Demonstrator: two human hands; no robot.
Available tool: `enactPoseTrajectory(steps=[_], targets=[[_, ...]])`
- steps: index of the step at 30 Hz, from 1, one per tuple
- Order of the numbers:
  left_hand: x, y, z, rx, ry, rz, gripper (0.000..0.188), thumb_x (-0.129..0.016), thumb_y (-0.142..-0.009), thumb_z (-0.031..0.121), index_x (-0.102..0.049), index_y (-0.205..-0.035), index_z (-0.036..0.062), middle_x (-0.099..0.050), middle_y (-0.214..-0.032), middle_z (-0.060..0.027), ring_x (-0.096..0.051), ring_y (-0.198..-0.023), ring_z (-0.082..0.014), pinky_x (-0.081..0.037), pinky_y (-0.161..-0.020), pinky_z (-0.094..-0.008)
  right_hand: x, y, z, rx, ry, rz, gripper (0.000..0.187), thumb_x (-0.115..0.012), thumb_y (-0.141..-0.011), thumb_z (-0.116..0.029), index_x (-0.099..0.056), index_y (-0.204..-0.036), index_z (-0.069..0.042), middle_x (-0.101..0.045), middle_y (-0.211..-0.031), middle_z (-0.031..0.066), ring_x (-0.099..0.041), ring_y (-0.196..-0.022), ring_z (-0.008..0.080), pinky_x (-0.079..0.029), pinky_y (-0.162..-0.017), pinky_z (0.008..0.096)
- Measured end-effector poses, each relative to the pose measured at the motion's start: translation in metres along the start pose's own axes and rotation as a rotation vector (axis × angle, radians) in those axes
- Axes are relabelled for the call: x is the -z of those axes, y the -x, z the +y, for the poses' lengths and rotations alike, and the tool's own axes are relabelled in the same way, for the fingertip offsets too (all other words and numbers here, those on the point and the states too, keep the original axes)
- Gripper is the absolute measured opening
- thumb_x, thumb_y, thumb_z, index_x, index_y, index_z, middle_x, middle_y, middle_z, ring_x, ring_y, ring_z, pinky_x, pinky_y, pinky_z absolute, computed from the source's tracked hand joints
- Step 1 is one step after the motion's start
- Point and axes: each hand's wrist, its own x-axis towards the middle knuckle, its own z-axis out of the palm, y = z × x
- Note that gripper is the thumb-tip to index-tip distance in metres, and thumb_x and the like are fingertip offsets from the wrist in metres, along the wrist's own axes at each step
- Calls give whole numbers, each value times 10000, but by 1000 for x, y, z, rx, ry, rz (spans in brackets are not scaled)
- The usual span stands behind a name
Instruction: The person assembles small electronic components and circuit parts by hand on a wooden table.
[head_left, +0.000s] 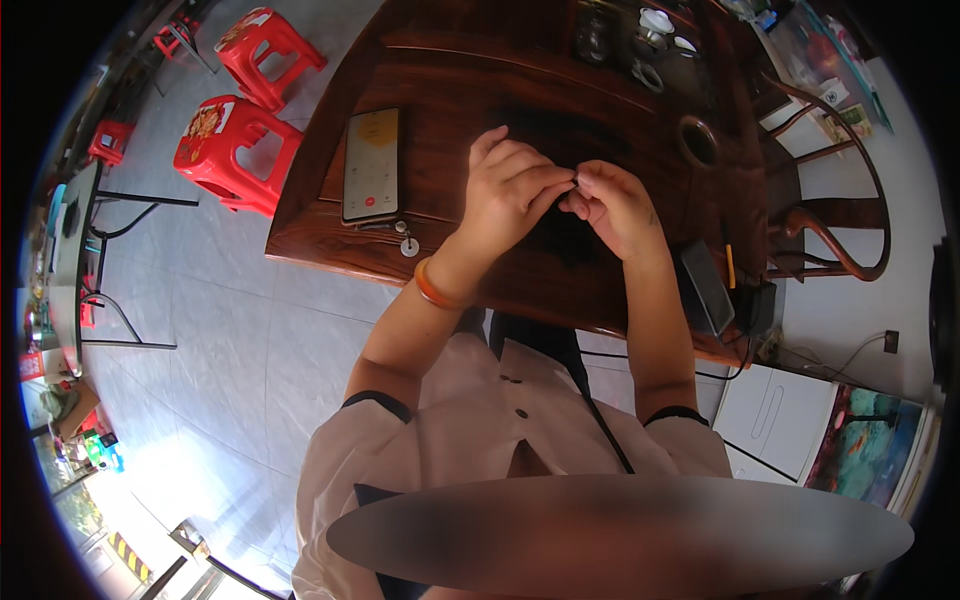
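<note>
My left hand [506, 192], an orange bangle [437, 286] on its wrist, is raised over the dark wooden table [460, 82]. Its thumb and index finger pinch together, while the other fingers curl loosely. Against those fingertips, my right hand [618, 208] is pinched too. Whatever lies between the fingertips is too small to make out. Beneath both hands a black patch [565, 135] shows on the tabletop; its kind is unclear. Left of my left hand lies a phone [371, 170] with a lit screen, and a small round tag [409, 247] hangs by its near end.
A dark flat device [708, 288] and a yellow stick [730, 266] lie by the table's right edge. At the far right are white cups [655, 24] and a round dark dish [698, 141]. A wooden chair [850, 212] stands right, red stools [235, 150] left.
</note>
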Motion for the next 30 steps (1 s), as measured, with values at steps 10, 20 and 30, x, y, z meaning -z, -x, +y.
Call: enactPoseTrajectory(steps=[10, 20, 30], targets=[[0, -1, 1, 158, 167, -53, 112, -733, -701, 47, -693, -792, 99, -623, -747, -7, -604, -760, -175, -404, -907, -385, 0, 2, -5, 77, -180, -79, 122, -539, -900, -147, -563, -954, -40, -480, -736, -2, -472, -642, 99, -484, -771, 337], [-3, 2, -4, 213, 274, 24, 75, -741, -729, 114, -686, -780, 120, -642, -744, -18, -592, -731, -206, -403, -833, -381, -10, 6, -5, 312, 395, 167, 103, -651, -815, 11, -647, -918, 10, -619, -873, 52, -571, -710, 88, -469, -614, 196], [-2, 2, -3, 154, 185, -30, 83, -746, -716, 118, -685, -772, 125, -632, -744, -6, -592, -731, -199, -396, -849, -395, -5, 5, 1, 460, 565, 203, 76, -625, -804, 44, -646, -869, 12, -622, -833, 38, -584, -699, 68, -477, -611, 192]])
